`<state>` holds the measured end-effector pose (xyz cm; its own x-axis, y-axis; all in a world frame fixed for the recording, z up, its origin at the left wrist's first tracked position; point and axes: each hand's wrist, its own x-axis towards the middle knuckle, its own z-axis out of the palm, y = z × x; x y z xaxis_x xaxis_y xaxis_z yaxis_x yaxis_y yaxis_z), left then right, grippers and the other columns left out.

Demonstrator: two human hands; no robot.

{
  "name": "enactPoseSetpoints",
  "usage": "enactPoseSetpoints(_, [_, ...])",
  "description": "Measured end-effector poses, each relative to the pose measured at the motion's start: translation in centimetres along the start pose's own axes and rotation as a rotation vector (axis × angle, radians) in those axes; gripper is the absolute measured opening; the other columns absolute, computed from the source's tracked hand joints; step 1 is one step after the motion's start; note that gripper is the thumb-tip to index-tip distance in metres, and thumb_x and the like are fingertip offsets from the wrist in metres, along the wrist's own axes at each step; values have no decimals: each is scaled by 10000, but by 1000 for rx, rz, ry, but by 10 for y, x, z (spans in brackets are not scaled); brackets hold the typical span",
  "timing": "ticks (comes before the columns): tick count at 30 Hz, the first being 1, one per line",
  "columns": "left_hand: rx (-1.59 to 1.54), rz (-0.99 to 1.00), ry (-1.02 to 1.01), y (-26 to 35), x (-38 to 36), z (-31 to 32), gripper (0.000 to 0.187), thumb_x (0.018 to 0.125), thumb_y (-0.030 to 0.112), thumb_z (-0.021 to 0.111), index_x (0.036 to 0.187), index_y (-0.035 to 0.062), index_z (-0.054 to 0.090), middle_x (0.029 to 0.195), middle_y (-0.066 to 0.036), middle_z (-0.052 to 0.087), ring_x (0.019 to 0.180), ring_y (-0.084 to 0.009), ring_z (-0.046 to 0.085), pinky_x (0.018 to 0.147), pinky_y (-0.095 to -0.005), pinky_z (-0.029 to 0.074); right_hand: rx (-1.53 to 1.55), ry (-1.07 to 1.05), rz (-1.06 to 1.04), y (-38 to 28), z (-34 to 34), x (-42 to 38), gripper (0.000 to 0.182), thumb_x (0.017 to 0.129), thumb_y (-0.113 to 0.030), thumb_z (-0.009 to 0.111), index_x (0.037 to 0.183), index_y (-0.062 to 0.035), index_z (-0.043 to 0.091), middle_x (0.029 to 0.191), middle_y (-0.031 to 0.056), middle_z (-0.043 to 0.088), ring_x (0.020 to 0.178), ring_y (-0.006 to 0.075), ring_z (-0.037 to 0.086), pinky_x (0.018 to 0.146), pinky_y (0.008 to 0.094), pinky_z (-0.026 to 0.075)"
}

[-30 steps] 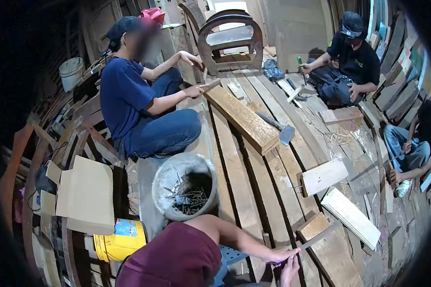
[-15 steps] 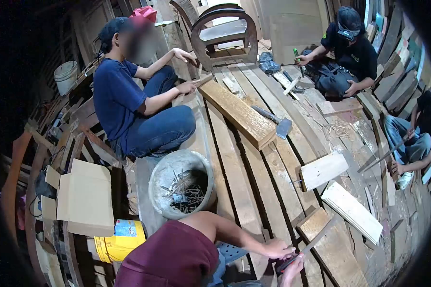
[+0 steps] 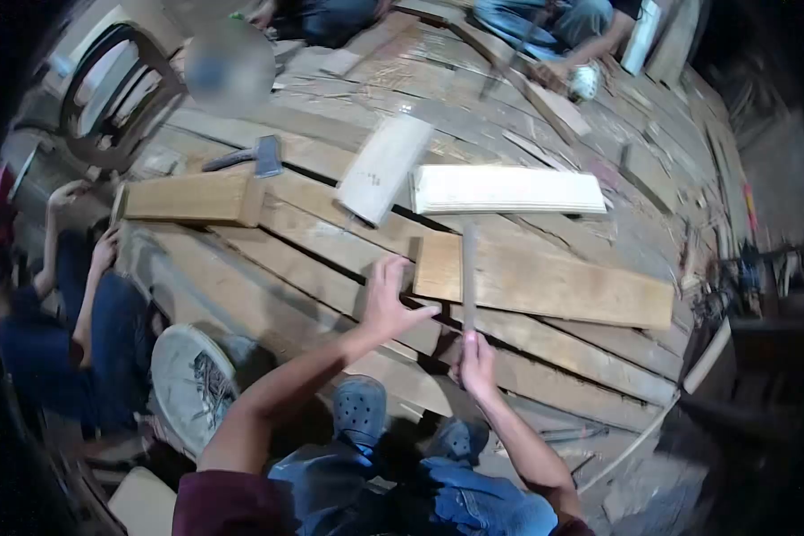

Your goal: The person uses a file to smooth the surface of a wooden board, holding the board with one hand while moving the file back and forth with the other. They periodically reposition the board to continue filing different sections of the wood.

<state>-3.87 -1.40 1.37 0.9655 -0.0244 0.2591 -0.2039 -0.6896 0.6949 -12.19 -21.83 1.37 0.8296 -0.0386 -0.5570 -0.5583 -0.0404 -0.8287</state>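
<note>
My left hand (image 3: pixel 390 304) is open, thumb and fingers spread, held over the planks just left of a small wooden block (image 3: pixel 438 266). In my right hand (image 3: pixel 475 364) is the handle of what looks like a long flat file (image 3: pixel 470 277), its grey blade pointing away from me. The blade crosses over the wood where the block meets a longer brown board (image 3: pixel 572 279); whether it touches cannot be made out. Beyond lie a pale grooved board (image 3: pixel 509 190) and a whitish board (image 3: pixel 386 170).
A hatchet (image 3: pixel 268 156) lies behind a thick wooden piece (image 3: pixel 188 198), near a co-worker's hands at left. A bucket (image 3: pixel 165 384) of thin dark pieces stands by my left arm. Other people sit across the gapped planks. A curved wooden frame (image 3: pixel 107 94) stands far left.
My view has swung right and down. My left hand has come away from the tool and spread open. The file in my right hand now points straight ahead across the wood.
</note>
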Motion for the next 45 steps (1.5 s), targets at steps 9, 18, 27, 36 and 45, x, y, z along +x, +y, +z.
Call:
enactPoseSetpoints(9, [55,102,-372,-4,42,4,1320,537,369,967,1554,18,202,1592,-232,257,1467,-409,288,1197,-511,261,-314,58,-100,25,-22,-1,418,1077,-388,402,1068,-32,621,685,202,634,680,418,662,664,501,515])
enactPoseSetpoints(18, [87,200,-487,4,74,1,1310,529,346,968,1535,-28,216,1522,-246,349,1425,-415,330,1195,-496,271,-659,366,-229,17,-88,-36,395,1029,-408,510,1052,-40,652,819,266,672,795,492,654,697,575,506])
enactPoseSetpoints(27, [226,240,-514,5,80,3,1305,497,348,959,1523,-20,242,1441,-237,356,1327,-433,368,1150,-499,314,-441,598,-58,31,-139,-9,407,1062,-376,443,1076,-15,632,810,300,661,806,505,657,673,570,512])
enactPoseSetpoints(36, [200,231,-531,1,82,4,1288,495,339,952,1522,-10,257,1437,-226,355,1349,-409,368,1141,-493,332,-800,303,-133,12,-91,-39,382,1049,-394,461,1087,-68,655,772,296,663,790,511,660,712,582,534])
enactPoseSetpoints(45, [188,229,-505,0,78,1,1279,478,337,951,1512,-4,279,1436,-235,365,1350,-425,377,1149,-487,339,-478,696,-81,25,-160,-15,445,1068,-366,442,979,17,649,785,285,654,753,476,650,647,531,492])
